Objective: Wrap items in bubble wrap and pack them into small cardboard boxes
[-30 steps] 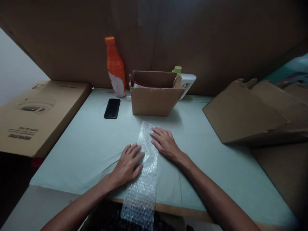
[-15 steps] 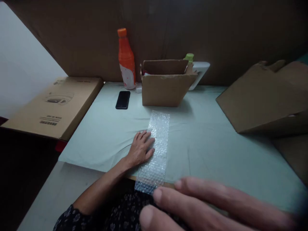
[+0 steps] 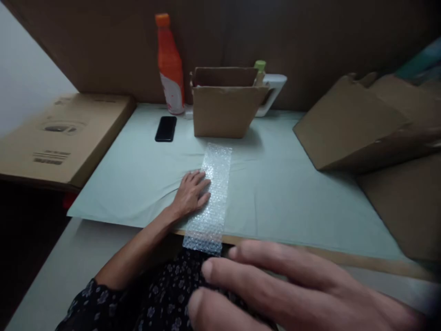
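A long strip of bubble wrap (image 3: pixel 215 184) lies on the cloth-covered table, its near end hanging a little over the front edge. My left hand (image 3: pixel 190 192) rests flat beside and partly on the strip's left side, fingers spread. Close to the camera, my right hand (image 3: pixel 275 280) is raised in the lower right with its fingers stretched out and slightly apart. Nothing shows in it, and part of this hand is cut off by the frame.
Behind the strip stands an open cardboard box (image 3: pixel 225 112), with a white object (image 3: pixel 274 94) behind it. A black phone (image 3: pixel 166 128) and orange bottle (image 3: pixel 170 69) are left of it. Cardboard boxes (image 3: pixel 347 124) sit at right; a flat printed carton (image 3: pixel 62 138) lies at left.
The whole view has shifted, so the table and objects appear higher and further left. My left hand stays on the bubble wrap; my right hand remains raised, showing slightly more.
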Motion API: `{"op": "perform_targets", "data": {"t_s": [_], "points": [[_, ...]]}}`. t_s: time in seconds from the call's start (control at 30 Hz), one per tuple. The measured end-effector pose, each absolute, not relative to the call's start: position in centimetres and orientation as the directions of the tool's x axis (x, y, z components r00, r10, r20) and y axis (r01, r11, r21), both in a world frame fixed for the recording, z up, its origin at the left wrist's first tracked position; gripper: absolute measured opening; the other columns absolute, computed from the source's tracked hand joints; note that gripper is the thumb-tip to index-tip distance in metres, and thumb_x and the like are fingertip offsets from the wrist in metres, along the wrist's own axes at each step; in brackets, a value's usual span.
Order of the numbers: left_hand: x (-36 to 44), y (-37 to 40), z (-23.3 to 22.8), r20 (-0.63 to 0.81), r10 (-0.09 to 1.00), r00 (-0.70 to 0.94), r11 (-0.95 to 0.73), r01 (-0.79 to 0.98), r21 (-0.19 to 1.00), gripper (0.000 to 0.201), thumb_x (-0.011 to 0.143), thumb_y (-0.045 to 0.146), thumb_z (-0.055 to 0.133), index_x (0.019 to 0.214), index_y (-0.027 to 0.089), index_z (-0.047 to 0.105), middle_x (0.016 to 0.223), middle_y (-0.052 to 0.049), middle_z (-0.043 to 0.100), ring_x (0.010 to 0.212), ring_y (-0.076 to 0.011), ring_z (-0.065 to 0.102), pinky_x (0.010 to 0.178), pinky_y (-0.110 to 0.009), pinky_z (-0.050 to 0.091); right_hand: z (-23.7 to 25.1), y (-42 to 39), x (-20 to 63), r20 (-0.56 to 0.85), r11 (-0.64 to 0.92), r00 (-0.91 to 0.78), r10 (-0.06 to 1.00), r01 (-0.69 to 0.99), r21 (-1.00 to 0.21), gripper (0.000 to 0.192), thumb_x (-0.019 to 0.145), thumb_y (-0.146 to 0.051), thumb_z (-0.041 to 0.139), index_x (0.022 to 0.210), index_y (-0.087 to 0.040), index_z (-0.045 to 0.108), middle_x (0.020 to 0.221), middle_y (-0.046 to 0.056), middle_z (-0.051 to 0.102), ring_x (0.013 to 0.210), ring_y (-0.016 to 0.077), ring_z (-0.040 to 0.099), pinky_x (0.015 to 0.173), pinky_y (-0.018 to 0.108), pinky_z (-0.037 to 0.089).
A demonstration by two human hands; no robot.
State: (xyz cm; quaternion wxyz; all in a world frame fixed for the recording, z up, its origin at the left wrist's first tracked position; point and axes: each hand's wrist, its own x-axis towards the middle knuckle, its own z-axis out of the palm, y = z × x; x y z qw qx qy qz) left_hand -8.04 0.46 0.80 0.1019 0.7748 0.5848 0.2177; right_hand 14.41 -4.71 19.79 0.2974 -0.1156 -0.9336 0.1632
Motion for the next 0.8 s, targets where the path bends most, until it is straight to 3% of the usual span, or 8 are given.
{"op": "perform_targets", "data": {"t_s": [0.1,0.2,0.3,0.43,0.5,0.6,0.7,0.8], "points": [[-8.1,0.4,0.9,0.21,0.954,0.214,-0.288,0.852,0.438,0.04,0.091,0.03,0.057,0.128,0.016,0.062,0.147,-0.016,0.053,0.142,-0.0347,0.04,0.121,-0.057,0.025,16.0,-3.6,14.9,0.417,0.966,-0.883,0.214,0.127,-0.228,0.026,0.101,-0.017,0.047,0.116,-0.026,0.067,0.111,0.004,0.075,0.102,0.0204,0.07,0.085,0.035,0.058],[-8.1,0.2,0.9,0.194,0.957,0.216,-0.284,0.837,0.468,0.038,0.09,0.031,0.058,0.126,0.018,0.063,0.147,-0.013,0.054,0.143,-0.0327,0.039,0.122,-0.054,0.023,9.4,-3.2,16.6,0.277,0.942,-0.901,0.333,0.307,-0.136,0.04,0.099,-0.01,0.044,0.135,-0.019,0.058,0.137,0.017,0.063,0.13,0.0313,0.056,0.094,0.048,0.054],[-7.9,0.3,0.9,0.195,0.961,0.197,-0.271,0.813,0.516,0.038,0.089,0.03,0.06,0.124,0.018,0.064,0.147,-0.013,0.054,0.144,-0.0322,0.038,0.123,-0.054,0.021,3.9,-4.0,17.0,0.22,0.937,-0.913,0.343,0.315,-0.153,0.053,0.094,-0.005,0.047,0.144,-0.023,0.051,0.153,0.016,0.05,0.142,0.0314,0.044,0.103,0.052,0.048],[-8.2,0.5,1.2,0.215,0.964,0.156,-0.255,0.767,0.588,0.037,0.087,0.028,0.062,0.121,0.016,0.067,0.145,-0.016,0.056,0.144,-0.0341,0.039,0.122,-0.055,0.023,2.5,-4.6,15.1,0.407,0.894,-0.814,0.414,0.279,-0.351,0.038,0.092,-0.006,0.048,0.122,-0.021,0.067,0.124,0.011,0.072,0.122,0.0268,0.062,0.097,0.047,0.051],[-8.9,0.3,2.1,0.232,0.965,0.124,-0.246,0.741,0.625,0.037,0.091,0.03,0.056,0.122,0.014,0.066,0.144,-0.017,0.057,0.144,-0.0339,0.04,0.12,-0.054,0.03,3.3,-3.7,14.1,0.43,0.754,-0.661,0.615,0.331,-0.568,0.028,0.094,-0.012,0.05,0.11,-0.023,0.071,0.104,0.007,0.078,0.099,0.0225,0.071,0.086,0.04,0.055],[-10.1,-0.8,3.8,0.218,0.972,0.089,-0.225,0.618,0.753,0.044,0.101,0.034,0.038,0.137,0.016,0.056,0.137,-0.015,0.063,0.134,-0.0278,0.053,0.107,-0.046,0.046,4.1,-1.3,13.3,0.268,0.449,-0.431,0.861,0.4,-0.799,0.019,0.096,-0.028,0.055,0.102,-0.022,0.073,0.095,0.005,0.078,0.084,0.0208,0.072,0.076,0.034,0.056],[-10.1,-2.2,4.4,0.156,0.986,0.053,-0.16,0.531,0.832,0.055,0.095,0.038,0.053,0.146,0.019,0.044,0.121,-0.01,0.07,0.11,-0.0243,0.065,0.094,-0.04,0.052,3.6,1.3,13.0,0.212,0.382,-0.363,0.907,0.5,-0.777,0.022,0.094,-0.034,0.057,0.101,-0.021,0.073,0.094,0.006,0.078,0.084,0.0231,0.071,0.078,0.037,0.054],[-8.9,-2.5,3.2,0.144,0.99,0.004,-0.109,0.678,0.727,0.062,0.085,0.025,0.064,0.144,0.016,0.047,0.099,-0.006,0.071,0.092,-0.0227,0.064,0.089,-0.04,0.05,2.6,2.7,13.1,0.276,0.462,-0.372,0.886,0.659,-0.594,0.026,0.092,-0.032,0.057,0.11,-0.018,0.071,0.094,0.009,0.076,0.084,0.026,0.067,0.081,0.042,0.049]]}}
